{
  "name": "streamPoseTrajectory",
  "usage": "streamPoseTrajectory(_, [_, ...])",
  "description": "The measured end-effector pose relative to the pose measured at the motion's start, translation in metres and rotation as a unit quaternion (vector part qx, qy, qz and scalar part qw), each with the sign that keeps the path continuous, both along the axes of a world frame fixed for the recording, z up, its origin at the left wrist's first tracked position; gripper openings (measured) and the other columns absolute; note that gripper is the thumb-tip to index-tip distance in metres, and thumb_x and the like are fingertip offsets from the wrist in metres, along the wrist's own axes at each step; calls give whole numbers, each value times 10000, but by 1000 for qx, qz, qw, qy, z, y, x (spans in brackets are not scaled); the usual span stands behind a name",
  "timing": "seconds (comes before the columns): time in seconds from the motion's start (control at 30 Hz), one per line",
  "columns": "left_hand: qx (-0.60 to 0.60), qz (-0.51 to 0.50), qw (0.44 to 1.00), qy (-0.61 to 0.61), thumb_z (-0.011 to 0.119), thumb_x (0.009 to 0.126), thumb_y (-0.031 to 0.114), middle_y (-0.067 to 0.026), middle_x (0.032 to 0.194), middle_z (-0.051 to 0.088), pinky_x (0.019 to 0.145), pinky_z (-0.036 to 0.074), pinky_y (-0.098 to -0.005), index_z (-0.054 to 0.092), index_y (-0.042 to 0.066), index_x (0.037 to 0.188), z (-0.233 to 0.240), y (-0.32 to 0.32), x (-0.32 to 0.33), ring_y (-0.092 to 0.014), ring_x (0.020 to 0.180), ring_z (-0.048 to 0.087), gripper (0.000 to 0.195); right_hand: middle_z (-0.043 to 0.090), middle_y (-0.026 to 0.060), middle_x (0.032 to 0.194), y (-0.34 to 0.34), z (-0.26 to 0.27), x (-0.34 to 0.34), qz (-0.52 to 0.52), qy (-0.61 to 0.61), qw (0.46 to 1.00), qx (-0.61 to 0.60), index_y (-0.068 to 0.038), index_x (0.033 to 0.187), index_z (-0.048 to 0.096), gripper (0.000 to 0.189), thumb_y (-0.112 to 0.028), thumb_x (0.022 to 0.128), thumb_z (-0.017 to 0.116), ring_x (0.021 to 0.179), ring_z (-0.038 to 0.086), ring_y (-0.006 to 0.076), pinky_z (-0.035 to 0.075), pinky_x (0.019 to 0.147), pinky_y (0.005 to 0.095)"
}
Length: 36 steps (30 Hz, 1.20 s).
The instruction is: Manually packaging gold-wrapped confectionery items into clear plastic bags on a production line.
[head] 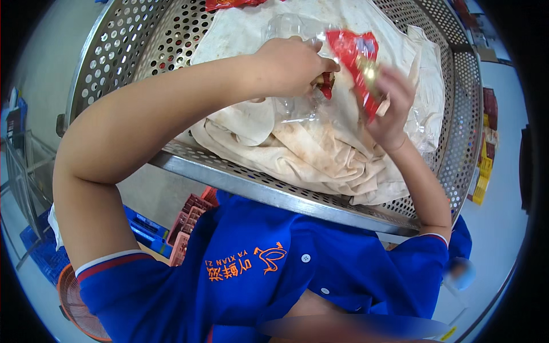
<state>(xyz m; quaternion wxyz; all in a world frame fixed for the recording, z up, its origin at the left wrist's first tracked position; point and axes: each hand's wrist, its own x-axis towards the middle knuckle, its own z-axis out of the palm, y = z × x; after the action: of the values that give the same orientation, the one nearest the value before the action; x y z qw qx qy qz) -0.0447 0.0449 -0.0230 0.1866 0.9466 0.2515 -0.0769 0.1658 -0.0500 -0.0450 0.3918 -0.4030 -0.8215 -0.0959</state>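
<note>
My left hand [296,66] is curled over clear plastic containers [300,109], beside a small red-and-gold piece [327,84]; its fingertips are partly hidden, so its grip is unclear. To its right, my right hand [392,105], blurred, holds a shiny red-and-gold plastic packet [354,58] by its lower right side. Clear plastic also shows above my left hand. Beneath both hands lies a stained white cloth [317,150], bunched in folds along its near side. The cloth sits in a large perforated metal basket [257,184]. Another red packet [233,3] lies at the top edge.
The basket's metal rim runs close to my blue shirt. Outside it on the right, red and yellow packages [484,171] lie on a pale surface. Red plastic crates [188,223], a blue crate [148,229] and an orange basket [79,300] stand at lower left. A wire rack [30,171] is far left.
</note>
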Motion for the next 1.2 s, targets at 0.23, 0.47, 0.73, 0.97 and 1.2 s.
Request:
streamPoseTrajectory(0.23, [36,14,994,-104,723,746,180,-92,1117,563,789,537,-395,568,238,1279,-23,7,-5,-286,969,621,558,517,128,1187,-33,-20,9,171,-167,967,-83,-138,1088,619,435,-35,673,699,848,612,298,531,649,340])
streamPoseTrajectory(0.47, [40,14,995,-87,722,752,179,-80,1110,558,783,543,-390,536,261,1314,-19,8,-5,-273,964,627,598,600,127,1211,-33,1,-2,89,-120,951,-269,-157,1185,629,462,-48,741,694,950,617,291,531,777,365])
streamPoseTrajectory(0.73, [40,-3,994,-100,709,772,182,-83,1115,563,810,530,-385,554,231,1294,-21,2,-6,-282,959,625,546,594,103,1161,-10,38,-30,13,-119,877,-465,-121,1216,609,478,-78,754,721,1012,609,306,517,844,394])
streamPoseTrajectory(0.97, [62,-8,991,-119,674,785,138,-89,1029,608,791,518,-395,590,194,1254,-27,4,0,-291,976,617,479,588,135,1079,13,43,-50,-19,-240,864,-441,-40,1094,664,358,-67,738,699,952,626,316,536,796,393])
streamPoseTrajectory(1.2, [83,-35,994,-56,639,815,143,-156,965,658,757,531,-399,610,99,1163,-7,13,-4,-303,880,658,351,592,109,976,13,23,-42,41,-279,899,-334,-12,983,670,210,-26,782,612,885,628,294,528,766,403])
